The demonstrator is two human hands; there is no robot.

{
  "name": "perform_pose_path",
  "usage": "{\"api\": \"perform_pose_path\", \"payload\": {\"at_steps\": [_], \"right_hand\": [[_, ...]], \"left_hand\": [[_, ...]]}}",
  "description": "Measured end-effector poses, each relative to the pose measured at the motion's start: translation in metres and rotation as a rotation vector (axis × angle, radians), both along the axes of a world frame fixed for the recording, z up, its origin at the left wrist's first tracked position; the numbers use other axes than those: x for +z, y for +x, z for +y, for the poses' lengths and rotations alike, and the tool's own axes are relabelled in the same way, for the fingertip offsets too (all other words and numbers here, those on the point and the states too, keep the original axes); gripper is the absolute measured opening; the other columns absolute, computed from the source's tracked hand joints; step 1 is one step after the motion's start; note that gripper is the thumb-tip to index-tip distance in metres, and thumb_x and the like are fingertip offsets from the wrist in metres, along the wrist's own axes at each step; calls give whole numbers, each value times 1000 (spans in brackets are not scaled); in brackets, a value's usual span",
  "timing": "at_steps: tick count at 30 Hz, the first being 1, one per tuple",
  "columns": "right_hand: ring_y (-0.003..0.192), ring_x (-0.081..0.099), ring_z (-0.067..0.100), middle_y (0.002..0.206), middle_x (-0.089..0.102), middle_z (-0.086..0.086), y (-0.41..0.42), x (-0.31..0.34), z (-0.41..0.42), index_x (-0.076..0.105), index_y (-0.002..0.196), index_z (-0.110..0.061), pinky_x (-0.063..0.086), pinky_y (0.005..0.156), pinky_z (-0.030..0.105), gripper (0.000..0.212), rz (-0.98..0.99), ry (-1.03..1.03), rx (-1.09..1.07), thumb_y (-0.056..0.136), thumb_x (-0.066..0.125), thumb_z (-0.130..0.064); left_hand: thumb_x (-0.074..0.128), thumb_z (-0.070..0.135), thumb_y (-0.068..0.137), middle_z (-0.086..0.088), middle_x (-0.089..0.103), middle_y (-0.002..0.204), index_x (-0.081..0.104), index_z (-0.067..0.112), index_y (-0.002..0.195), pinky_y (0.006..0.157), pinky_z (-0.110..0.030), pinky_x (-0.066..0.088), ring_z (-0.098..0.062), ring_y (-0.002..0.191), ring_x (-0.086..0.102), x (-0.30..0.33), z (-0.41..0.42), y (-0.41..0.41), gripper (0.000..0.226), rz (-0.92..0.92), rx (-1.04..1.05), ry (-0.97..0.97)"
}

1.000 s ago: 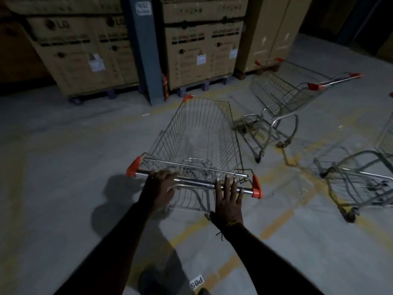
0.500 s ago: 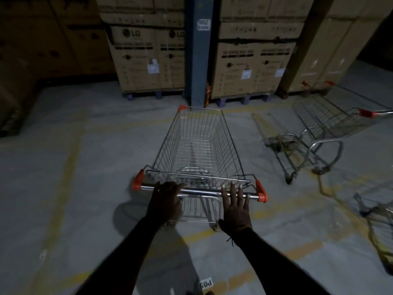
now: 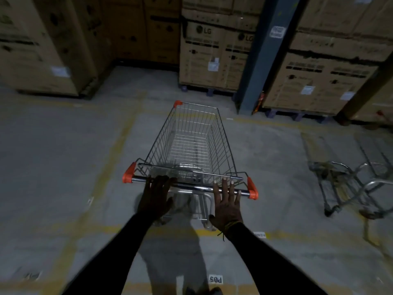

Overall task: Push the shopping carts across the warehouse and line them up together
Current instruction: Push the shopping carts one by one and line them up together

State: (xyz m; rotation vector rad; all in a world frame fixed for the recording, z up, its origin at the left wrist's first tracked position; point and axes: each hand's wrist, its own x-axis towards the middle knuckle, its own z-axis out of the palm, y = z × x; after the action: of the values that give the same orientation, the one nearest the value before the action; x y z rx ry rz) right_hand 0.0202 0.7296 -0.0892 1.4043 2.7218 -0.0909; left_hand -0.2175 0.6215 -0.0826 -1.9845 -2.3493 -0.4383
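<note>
Head view, low centre of the frame: the left hand [image 3: 156, 195] lies flat on the handle bar [image 3: 189, 185] of the shopping cart [image 3: 191, 145], fingers spread rather than wrapped, and the right hand [image 3: 226, 202] does the same nearer the bar's right end — straight fingers over the bar, palm behind it, gripping nothing. The cart sits mid-frame on the concrete floor [image 3: 63, 167], its basket pointing toward the upper middle, at the stacked cardboard boxes [image 3: 214, 58] and the blue pillar [image 3: 263, 60].

With flat palms the cart can be pushed but not pulled or checked, so steering has to come from pressing harder on one side. To do this step well I would judge it wise to curl the fingers round the bar before turning — the cart is heading for the boxes with little floor left. The second cart [image 3: 348, 188] stands at the right edge, blurred, well apart from the first. Swinging the nose right, toward it, then nesting or parking alongside seems the sensible line, slowing early so the wire fronts do not clash.
</note>
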Motion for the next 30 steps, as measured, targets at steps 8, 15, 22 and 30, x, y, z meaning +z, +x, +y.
{"api": "perform_pose_path", "payload": {"at_steps": [8, 15, 22, 30], "right_hand": [[129, 43, 51, 148, 39, 25, -82, 6, -18, 22, 151, -15, 29, 99, 65, 148, -20, -74, 184, 23, 83, -57], [145, -12, 39, 160, -8, 19, -154, 15, -35, -3, 154, -23, -5, 111, 56, 127, -18, -21, 439, 59, 80, -40], [145, 12, 43, 160, 10, 19, -237, 5, -33, 21, 154, -17, -2, 116, 57, 121, 45, -4, 625, 52, 83, -37], [147, 10, 40, 161, 9, 16, -349, 8, -15, 4, 155, -24, 11, 114, 65, 119, 10, -62, 814, 60, 70, -50]], "left_hand": [[61, 48, 68, -12, 52, 136, 46, 19, 139, 112, -58, 21, -33, 132, 41, 1, -69, -51, 78, 20, 235, -103], [54, 42, 71, -14, 42, 147, 39, 20, 145, 112, -60, 25, -38, 138, 33, -5, -119, -83, 79, -42, 477, -74], [77, 30, 64, -12, 40, 149, 34, 24, 146, 112, -58, 27, -37, 139, 33, -1, -144, -124, 93, -67, 705, -113], [79, 35, 63, -12, 34, 153, 28, 26, 149, 113, -59, 24, -37, 142, 28, -3, -147, -178, 100, -119, 952, -147]]}}
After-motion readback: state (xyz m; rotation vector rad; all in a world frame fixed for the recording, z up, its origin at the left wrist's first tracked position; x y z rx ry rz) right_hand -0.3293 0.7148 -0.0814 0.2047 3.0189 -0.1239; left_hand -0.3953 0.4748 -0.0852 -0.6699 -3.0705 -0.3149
